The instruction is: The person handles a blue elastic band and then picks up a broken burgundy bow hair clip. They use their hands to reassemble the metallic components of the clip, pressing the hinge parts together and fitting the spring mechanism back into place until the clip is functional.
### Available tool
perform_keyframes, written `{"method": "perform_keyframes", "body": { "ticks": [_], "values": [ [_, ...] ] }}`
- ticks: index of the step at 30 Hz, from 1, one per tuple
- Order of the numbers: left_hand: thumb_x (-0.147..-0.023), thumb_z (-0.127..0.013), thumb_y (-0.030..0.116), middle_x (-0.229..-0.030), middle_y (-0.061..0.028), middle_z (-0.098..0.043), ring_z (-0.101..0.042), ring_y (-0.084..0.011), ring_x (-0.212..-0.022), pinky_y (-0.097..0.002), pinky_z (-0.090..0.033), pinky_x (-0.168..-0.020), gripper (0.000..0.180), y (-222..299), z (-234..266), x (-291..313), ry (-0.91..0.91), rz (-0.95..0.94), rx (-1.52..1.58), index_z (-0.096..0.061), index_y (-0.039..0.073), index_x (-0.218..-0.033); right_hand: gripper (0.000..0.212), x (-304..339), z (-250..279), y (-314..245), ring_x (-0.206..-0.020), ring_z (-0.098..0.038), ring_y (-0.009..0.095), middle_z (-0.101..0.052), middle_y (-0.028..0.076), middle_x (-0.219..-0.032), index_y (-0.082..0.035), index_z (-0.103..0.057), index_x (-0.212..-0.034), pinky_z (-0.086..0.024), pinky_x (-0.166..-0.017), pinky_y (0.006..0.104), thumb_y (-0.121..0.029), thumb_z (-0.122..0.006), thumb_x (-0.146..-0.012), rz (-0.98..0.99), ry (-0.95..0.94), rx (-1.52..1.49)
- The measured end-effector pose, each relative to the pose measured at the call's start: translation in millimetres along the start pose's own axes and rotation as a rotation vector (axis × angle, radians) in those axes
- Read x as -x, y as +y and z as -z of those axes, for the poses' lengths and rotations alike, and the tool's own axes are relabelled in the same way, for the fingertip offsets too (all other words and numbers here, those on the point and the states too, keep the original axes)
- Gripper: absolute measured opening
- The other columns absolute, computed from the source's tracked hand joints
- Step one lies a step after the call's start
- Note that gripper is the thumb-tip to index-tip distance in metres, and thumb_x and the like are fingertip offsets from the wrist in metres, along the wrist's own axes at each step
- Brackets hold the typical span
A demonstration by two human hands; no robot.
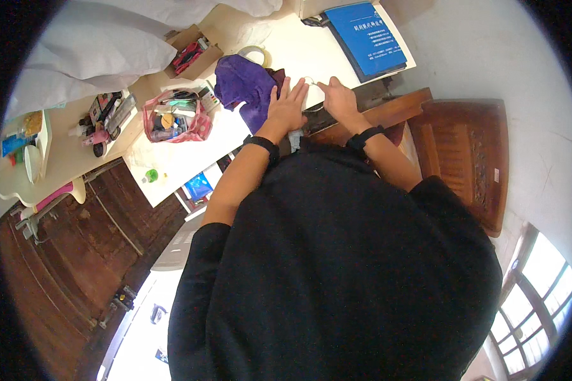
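My left hand [287,111] lies palm down at the white desk's [203,155] edge, fingers stretched out, beside a crumpled purple cloth [245,86]. A dark reddish-brown piece of fabric [277,76] shows between the cloth and my fingertips. To its right, my right hand [340,100] is closed, with thumb and index finger pinched together just above the desk. By those fingertips a thin, curved, thread-like thing [309,80] shows, too small to name. Whatever the right hand pinches is mostly hidden. Both wrists wear black bands.
A blue book [367,39] lies at the desk's right end. Behind the cloth stand a roll of tape [255,56] and a cardboard box [194,52]. A pink-trimmed clear bag [177,117] of small items sits left. A carved wooden chair [461,159] is at right.
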State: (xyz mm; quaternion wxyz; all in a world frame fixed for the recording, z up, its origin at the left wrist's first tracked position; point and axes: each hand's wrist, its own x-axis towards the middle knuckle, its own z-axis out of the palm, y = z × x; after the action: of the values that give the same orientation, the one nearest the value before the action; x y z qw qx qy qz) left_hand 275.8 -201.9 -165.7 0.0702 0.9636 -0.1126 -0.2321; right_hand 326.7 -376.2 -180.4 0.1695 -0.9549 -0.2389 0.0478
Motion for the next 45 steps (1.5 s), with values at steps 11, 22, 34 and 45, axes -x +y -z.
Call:
{"method": "perform_keyframes", "body": {
  "ticks": [11,22,34,45],
  "values": [
    [-0.083,-0.064,0.033,-0.164,-0.0003,-0.004,-0.002,-0.0315,-0.150,-0.0554,-0.010,-0.118,0.092,5.8,0.0,-3.2,-0.037,0.040,-0.078,-0.010,0.016,-0.156,0.037,7.1,-7.2,6.0,-0.086,-0.062,0.033,-0.055,0.015,-0.094,-0.011,-0.067,-0.115,-0.055,-0.070,0.0435,-0.005,-0.060,-0.080,0.002,-0.029,0.013],
    [-0.079,-0.071,0.030,-0.155,-0.0090,-0.028,-0.025,-0.0359,-0.143,-0.0555,-0.026,-0.113,0.076,8.3,-4.0,-4.1,0.146,-0.003,0.000,-0.036,0.007,-0.144,0.024,10.9,-16.1,15.5,-0.075,-0.065,0.030,-0.066,0.013,-0.085,-0.009,-0.070,-0.108,-0.053,-0.068,0.0383,-0.016,-0.068,-0.086,-0.197,0.220,-0.272],
    [-0.077,-0.066,0.017,-0.155,-0.0123,-0.030,-0.027,-0.0341,-0.143,-0.0487,-0.029,-0.112,0.071,11.8,-22.4,17.3,0.268,-0.084,0.060,-0.039,0.006,-0.142,0.016,-22.3,-21.2,2.4,-0.085,-0.065,0.032,-0.066,0.012,-0.092,-0.009,-0.070,-0.096,-0.052,-0.074,0.0416,-0.019,-0.065,-0.085,-0.171,0.164,-0.393],
    [-0.076,-0.065,0.013,-0.153,-0.0102,-0.033,-0.030,-0.0304,-0.142,-0.0478,-0.030,-0.113,0.068,3.2,-19.3,20.3,0.273,-0.104,0.121,-0.042,0.009,-0.140,0.011,-22.7,-25.5,-5.5,-0.077,-0.066,0.028,-0.065,0.009,-0.085,-0.008,-0.071,-0.092,-0.052,-0.068,0.0379,-0.016,-0.068,-0.085,-0.076,0.244,-0.188]
  ]
}}
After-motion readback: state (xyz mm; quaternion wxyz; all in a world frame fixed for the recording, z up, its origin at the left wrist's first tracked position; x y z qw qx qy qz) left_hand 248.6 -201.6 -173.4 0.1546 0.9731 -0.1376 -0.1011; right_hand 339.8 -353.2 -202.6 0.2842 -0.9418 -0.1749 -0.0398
